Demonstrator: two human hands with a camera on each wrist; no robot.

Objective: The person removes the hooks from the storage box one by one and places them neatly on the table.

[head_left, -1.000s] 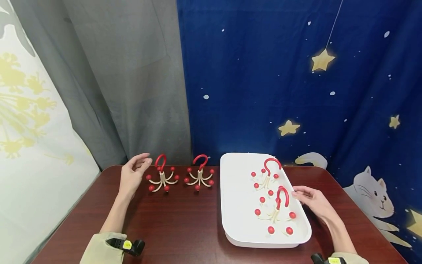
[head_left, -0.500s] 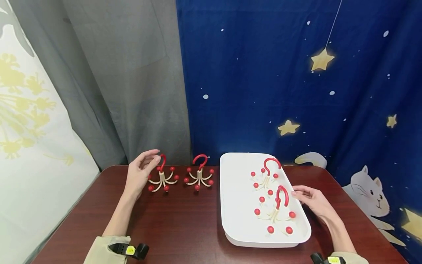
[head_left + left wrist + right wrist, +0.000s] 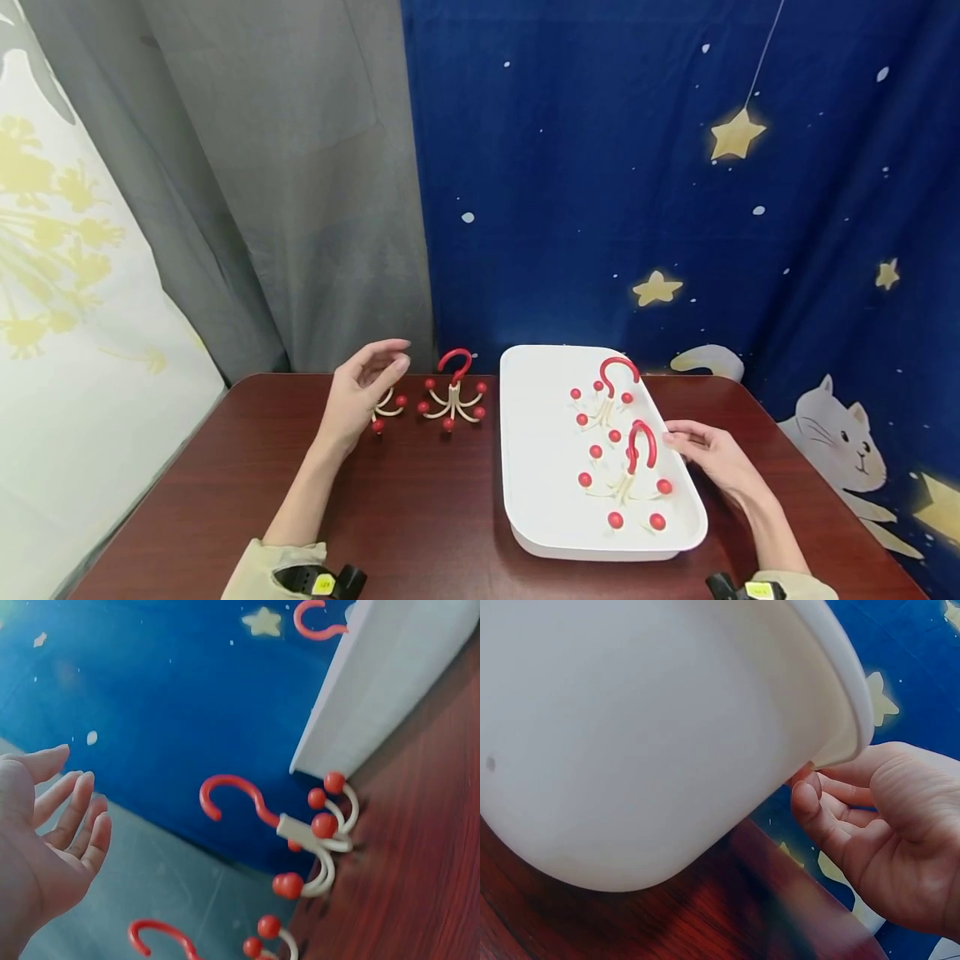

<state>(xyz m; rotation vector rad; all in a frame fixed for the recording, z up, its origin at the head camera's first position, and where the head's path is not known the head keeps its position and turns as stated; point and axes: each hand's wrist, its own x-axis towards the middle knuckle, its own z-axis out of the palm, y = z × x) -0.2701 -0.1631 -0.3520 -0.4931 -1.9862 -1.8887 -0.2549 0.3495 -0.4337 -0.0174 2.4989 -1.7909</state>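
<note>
My left hand hovers over the table with fingers loosely bent and nothing in its grasp. It hides the hook and left side of one multi-arm hanger, cream with red ball tips. To its right stands a matching hanger, its red hook upright in the head view. My right hand holds the right rim of a white tray, thumb under the lip. Inside the tray lie two more such hangers, one at the back and one nearer the front.
The dark red wooden table carries everything. Behind it hang a grey curtain and a blue star-patterned curtain, close to the table's back edge. A pale curtain hangs at the left.
My left hand has moved right, from beside the left hanger to in front of it and past its hook. The right hand, tray and hangers stay in place.
</note>
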